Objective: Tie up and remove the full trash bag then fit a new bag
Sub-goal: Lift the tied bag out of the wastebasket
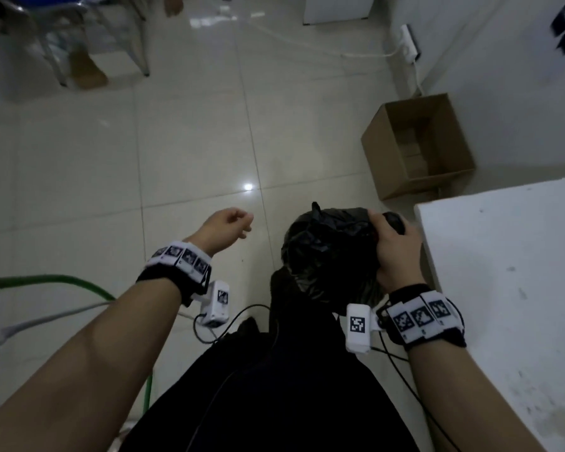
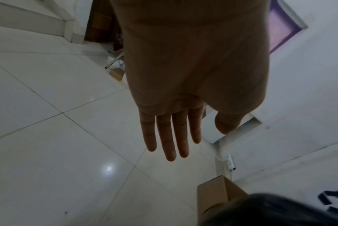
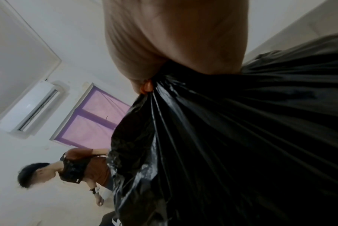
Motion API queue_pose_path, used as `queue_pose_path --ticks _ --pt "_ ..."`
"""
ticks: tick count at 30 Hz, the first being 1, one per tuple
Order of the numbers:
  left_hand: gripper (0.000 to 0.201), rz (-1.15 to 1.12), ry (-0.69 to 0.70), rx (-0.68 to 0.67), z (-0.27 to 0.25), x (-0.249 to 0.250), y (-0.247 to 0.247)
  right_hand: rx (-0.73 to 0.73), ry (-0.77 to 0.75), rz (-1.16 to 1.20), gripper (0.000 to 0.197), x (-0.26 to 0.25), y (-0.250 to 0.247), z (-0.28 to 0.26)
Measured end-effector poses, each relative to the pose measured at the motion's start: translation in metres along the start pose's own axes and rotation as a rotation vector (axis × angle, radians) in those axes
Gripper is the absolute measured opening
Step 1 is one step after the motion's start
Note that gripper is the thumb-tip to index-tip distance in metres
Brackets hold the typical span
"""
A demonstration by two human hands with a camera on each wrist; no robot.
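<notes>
A full black trash bag [image 1: 323,246] hangs in front of my legs, its top gathered into tight pleats. My right hand [image 1: 393,246] grips that gathered neck, fingers curled round it; in the right wrist view the black trash bag [image 3: 232,145] fans out below my right hand [image 3: 176,45]. My left hand [image 1: 232,225] hovers over the floor to the left of the bag, apart from it and holding nothing. The left wrist view shows my left hand [image 2: 176,134] with fingers straight and spread slightly. No bin shows in any view.
A white table [image 1: 503,288] stands at my right, close to the bag. An open cardboard box [image 1: 418,145] sits on the tiled floor by the wall. A green hose [image 1: 79,285] and cables lie at lower left. Another person [image 3: 77,169] stands farther off.
</notes>
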State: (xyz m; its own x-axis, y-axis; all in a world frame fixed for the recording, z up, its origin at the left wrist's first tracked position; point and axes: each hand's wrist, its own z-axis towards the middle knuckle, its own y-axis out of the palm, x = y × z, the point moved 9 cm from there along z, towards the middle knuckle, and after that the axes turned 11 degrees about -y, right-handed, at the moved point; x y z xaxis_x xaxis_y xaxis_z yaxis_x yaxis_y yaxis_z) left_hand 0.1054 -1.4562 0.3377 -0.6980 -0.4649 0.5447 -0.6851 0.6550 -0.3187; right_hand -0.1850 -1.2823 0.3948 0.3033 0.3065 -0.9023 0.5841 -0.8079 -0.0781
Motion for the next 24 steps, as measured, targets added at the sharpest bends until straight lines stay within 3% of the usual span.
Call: queue_pose_path --ticks 3,4,7,11,16,20,24 --pt "0.03 0.089 -0.12 -0.009 0.046 -0.006 -0.018 -0.015 -0.018 -0.022 0.08 -0.029 0.03 0.059" --pt "0.029 0.1 -0.166 0.004 0.061 -0.007 -0.029 -0.038 -0.029 -0.023 0.08 -0.041 0.041 0.079" --pt "0.029 0.1 -0.267 0.039 0.1 0.008 -0.058 -0.094 -0.1 0.022 0.045 -0.079 0.069 0.13" --pt "0.03 0.095 -0.244 0.051 0.154 0.081 -0.063 -0.083 -0.131 0.001 0.032 -0.111 0.088 0.202" --pt "0.03 0.124 -0.152 -0.045 0.247 0.206 -0.017 0.082 -0.12 0.012 0.026 -0.129 0.081 0.301" --pt "0.029 0.11 -0.024 -0.156 0.322 0.328 0.046 0.317 -0.092 0.095 0.028 -0.142 0.038 0.381" --pt "0.025 0.157 0.052 -0.293 0.394 0.416 0.129 0.534 -0.084 0.144 0.027 -0.145 -0.012 0.458"
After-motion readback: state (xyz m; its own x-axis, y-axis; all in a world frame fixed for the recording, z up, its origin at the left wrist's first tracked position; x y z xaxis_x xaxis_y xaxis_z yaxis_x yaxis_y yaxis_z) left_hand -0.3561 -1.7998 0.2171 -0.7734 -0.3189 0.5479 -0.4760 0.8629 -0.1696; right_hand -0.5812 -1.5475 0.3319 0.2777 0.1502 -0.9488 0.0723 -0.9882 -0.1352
